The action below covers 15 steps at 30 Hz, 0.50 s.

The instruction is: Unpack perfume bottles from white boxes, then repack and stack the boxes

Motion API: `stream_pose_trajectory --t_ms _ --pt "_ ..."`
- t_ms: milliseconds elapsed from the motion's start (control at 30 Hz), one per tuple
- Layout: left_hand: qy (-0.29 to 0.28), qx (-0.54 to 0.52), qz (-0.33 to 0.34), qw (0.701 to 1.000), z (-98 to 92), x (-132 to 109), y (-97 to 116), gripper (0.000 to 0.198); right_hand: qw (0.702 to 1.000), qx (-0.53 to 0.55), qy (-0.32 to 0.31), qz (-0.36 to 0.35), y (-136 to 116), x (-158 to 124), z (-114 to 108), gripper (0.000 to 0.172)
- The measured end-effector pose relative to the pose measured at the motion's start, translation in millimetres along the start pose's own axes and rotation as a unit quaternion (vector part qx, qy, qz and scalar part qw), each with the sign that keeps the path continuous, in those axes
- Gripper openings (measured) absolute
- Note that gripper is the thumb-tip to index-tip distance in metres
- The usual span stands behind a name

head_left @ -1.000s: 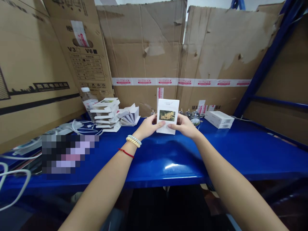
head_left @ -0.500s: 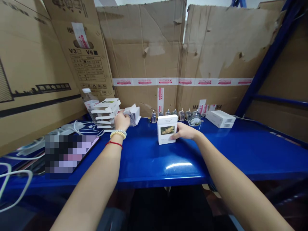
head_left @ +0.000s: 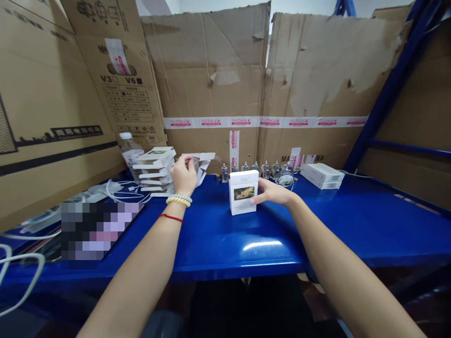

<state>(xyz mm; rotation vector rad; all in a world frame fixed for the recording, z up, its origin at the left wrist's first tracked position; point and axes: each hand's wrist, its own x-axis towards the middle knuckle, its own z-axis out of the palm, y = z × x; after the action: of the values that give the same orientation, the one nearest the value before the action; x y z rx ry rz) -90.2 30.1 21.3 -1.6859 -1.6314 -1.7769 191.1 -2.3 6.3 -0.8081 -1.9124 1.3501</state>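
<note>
My right hand (head_left: pixel 270 191) grips the right side of a closed white carton (head_left: pixel 243 206), which stands upright on the blue table. A picture of yellow flowers is on the carton's front. Farther left, my left hand (head_left: pixel 183 174) is closed, its fingers pinched at an open white box (head_left: pixel 202 164) with flaps sticking out. The fingertips are partly hidden behind the hand. Right beside this hand rises a stack of open white boxes (head_left: pixel 155 166).
Small glass bottles (head_left: pixel 265 171) line the back, with a larger round glass bottle (head_left: pixel 284 176) beside them. Flat white boxes (head_left: pixel 322 176) lie at the right. A plastic bottle (head_left: pixel 130 152), white cables (head_left: pixel 121 190) and a tablet-like device (head_left: pixel 121 230) occupy the left. Cardboard (head_left: pixel 211 94) walls the back.
My left hand has shifted slightly right, and the open box has tilted, its flaps now spread higher and farther right. My right hand still holds the upright carton in nearly the same place.
</note>
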Motion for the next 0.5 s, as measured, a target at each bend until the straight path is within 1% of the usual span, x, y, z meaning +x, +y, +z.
stream_pose_trajectory --t_ms 67,167,233,300,367,433,500 --pt "0.019 -0.026 0.051 0.998 -0.9 -8.2 15.8 0.019 0.999 0.017 0.036 -0.029 1.3 -0.4 -3.1 0.076" --pt "0.051 -0.054 0.14 0.987 -2.9 -24.7 40.2 0.019 0.987 0.054 0.138 -0.054 4.3 1.4 -6.8 0.078" --pt "0.052 -0.084 0.204 0.974 -4.0 -36.6 55.0 0.019 0.976 0.064 0.198 -0.06 3.6 3.3 -6.6 0.08" --pt "0.021 -0.118 0.267 0.956 -3.9 -47.2 67.0 0.019 0.97 0.074 0.219 -0.071 0.0 5.1 -3.5 0.082" --pt "-0.026 -0.15 0.322 0.935 -2.4 -55.1 75.2 0.018 0.964 0.101 0.226 -0.095 -5.2 6.5 1.4 0.08" --pt "-0.058 -0.169 0.355 0.918 -0.2 -59.7 79.4 0.017 0.95 0.141 0.245 -0.13 -9.8 7.3 5.7 0.072" --pt "-0.064 -0.172 0.365 0.913 1.8 -61.3 80.3 0.015 0.931 0.173 0.279 -0.16 -12.6 7.2 7.7 0.062"
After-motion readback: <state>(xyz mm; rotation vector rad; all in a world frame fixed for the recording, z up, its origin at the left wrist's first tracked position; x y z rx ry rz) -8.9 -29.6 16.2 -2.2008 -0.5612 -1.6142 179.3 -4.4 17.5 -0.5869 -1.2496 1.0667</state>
